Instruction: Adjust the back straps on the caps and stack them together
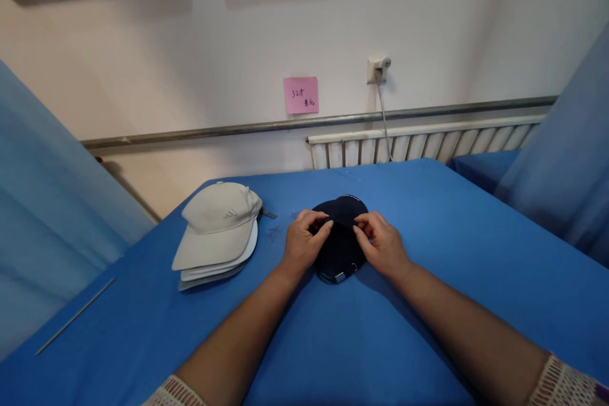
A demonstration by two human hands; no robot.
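Note:
A black cap lies on the blue-covered table in front of me, its strap with a metal buckle turned toward me. My left hand pinches the fabric on the cap's left side between thumb and fingers. On the opposite side, my right hand pinches the same cap in a like grip. The crown between both hands looks folded or pushed in. Left of the hands sits a stack of caps, with a beige cap on top and a white brim and a grey brim showing under it.
A thin stick lies near the left edge of the blue table. Blue curtains hang on both sides. Behind the table are a radiator, a metal rail, a pink note and a plugged socket.

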